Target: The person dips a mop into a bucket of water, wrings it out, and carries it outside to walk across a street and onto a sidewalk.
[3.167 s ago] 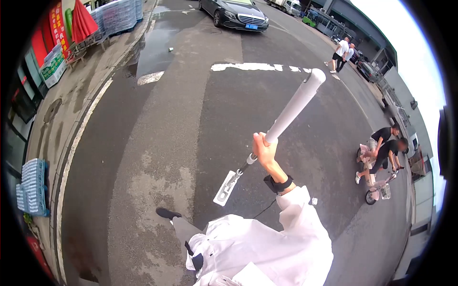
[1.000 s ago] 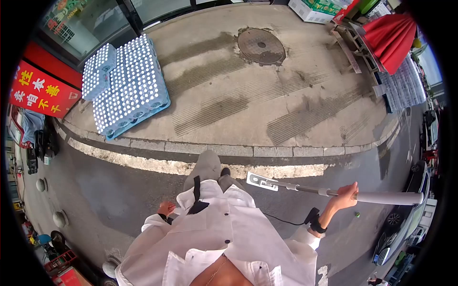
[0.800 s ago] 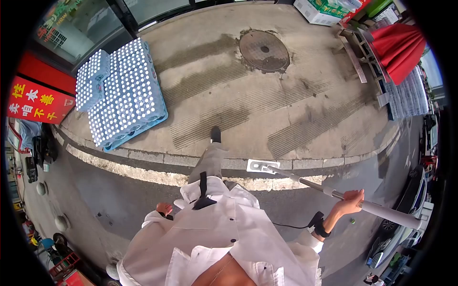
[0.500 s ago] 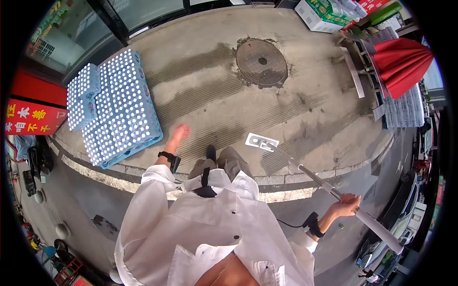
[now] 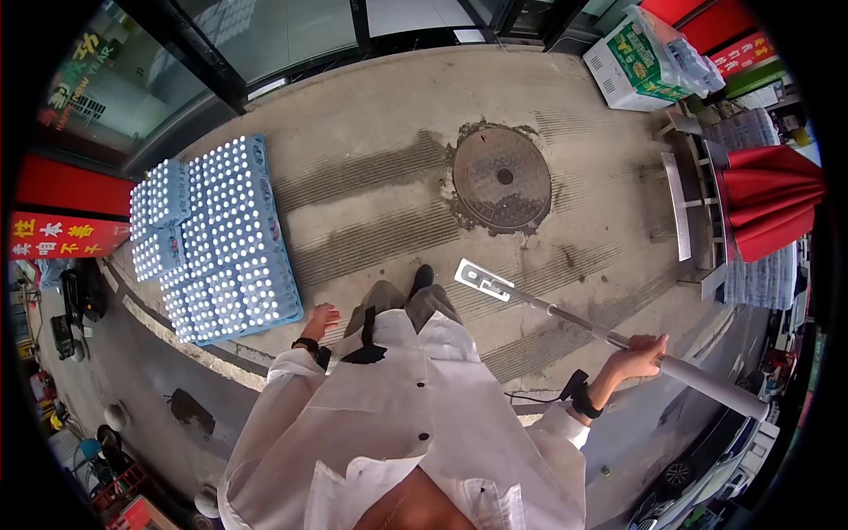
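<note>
My right hand [image 5: 638, 357] is closed around the pole of a long-handled flat mop [image 5: 590, 329]. Its rectangular head, white-edged with a grey middle, is out in front of me to the right, above the pavement. The thicker, pale grip end of the pole sticks out past my hand to the right. My left hand [image 5: 322, 320] hangs low at my left side, fingers loosely apart and holding nothing. Nearest to it is a stack of shrink-wrapped bottles with white caps [image 5: 231, 221]. Each wrist wears a black strap.
A round manhole cover [image 5: 502, 177] lies in the ribbed pavement ahead. Glass doors [image 5: 274, 40] stand at the far side. On the right are a green-and-white carton [image 5: 640, 66], a metal bench [image 5: 677, 208] and red cloth [image 5: 773, 203]. A parked car [image 5: 685, 477] is at the lower right.
My body has moved forward over the pavement. My left hand has drawn back and down towards my side. The mop is still in my right hand, its pole a little flatter.
</note>
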Motion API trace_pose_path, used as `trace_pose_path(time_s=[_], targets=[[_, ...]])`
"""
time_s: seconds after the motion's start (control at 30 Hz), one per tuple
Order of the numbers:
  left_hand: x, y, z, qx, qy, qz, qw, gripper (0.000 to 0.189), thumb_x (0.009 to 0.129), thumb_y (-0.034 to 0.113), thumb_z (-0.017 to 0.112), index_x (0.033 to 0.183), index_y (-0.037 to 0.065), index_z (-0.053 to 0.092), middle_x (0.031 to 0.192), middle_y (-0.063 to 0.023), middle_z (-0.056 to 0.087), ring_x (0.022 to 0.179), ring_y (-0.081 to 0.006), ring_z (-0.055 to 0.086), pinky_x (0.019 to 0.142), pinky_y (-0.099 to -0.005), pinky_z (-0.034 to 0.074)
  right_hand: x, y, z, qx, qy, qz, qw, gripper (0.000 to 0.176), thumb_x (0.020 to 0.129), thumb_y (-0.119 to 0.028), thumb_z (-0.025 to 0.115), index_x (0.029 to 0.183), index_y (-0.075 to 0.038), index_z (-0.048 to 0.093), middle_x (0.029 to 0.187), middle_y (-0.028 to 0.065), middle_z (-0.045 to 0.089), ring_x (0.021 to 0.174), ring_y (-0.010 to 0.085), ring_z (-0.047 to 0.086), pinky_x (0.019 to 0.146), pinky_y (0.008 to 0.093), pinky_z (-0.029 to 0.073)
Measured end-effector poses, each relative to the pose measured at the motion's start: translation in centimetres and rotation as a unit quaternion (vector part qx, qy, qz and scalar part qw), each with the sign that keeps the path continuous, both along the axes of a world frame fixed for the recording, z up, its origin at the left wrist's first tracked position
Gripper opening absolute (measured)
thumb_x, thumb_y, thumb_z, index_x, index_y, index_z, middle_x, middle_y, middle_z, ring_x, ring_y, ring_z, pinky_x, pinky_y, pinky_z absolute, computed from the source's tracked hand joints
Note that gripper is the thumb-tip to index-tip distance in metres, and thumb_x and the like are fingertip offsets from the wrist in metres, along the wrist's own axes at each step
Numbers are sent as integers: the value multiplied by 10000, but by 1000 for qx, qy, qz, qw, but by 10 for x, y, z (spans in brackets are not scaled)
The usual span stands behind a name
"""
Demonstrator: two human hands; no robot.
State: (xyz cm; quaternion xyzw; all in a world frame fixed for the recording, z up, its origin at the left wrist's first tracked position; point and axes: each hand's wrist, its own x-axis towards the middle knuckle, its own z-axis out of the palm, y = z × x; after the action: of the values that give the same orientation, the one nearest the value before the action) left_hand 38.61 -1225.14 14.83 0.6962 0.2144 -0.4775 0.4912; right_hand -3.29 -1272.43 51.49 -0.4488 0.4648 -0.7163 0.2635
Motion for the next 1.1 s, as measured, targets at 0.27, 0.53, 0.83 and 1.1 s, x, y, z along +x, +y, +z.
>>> trace_pose_path(time_s=[0.27, 0.53, 0.83, 1.1], targets=[[10, 36, 8, 57, 65, 183, 979, 326, 867, 256, 480, 1105, 34, 501, 1035, -145, 612, 899, -271, 615, 796, -459, 502, 162, -139, 22, 31, 68, 46, 996, 426, 930, -187, 526, 560, -93, 337, 441, -5, 325, 380, 79, 265, 374, 255, 192], [237, -137, 15, -97, -7, 94, 991, 342, 859, 332, 536, 1053, 53, 562, 987, -121, 641, 908, -263, 632, 807, -424, 501, 319, -220, 42, 23, 82, -27, 996, 404, 913, -183, 544, 568, -89, 356, 456, -7, 342, 394, 84, 276, 372, 263, 217], [535, -435, 92, -90, -92, -55, 990, 299, 852, 268, 563, 1051, 46, 573, 958, -130, 632, 836, -235, 635, 721, -383, 538, 429, -297, 69, -6, 24, -147, 989, 386, 906, -183, 544, 585, -94, 350, 445, -1, 328, 378, 90, 281, 364, 249, 212], [706, -539, 96, -33, -56, -158, 985, 313, 850, 285, 577, 1044, 39, 579, 908, -123, 649, 824, -242, 646, 694, -386, 540, 653, -427, 71, 27, -19, -146, 989, 369, 899, -188, 559, 595, -94, 372, 444, -1, 346, 375, 82, 290, 359, 243, 213]])
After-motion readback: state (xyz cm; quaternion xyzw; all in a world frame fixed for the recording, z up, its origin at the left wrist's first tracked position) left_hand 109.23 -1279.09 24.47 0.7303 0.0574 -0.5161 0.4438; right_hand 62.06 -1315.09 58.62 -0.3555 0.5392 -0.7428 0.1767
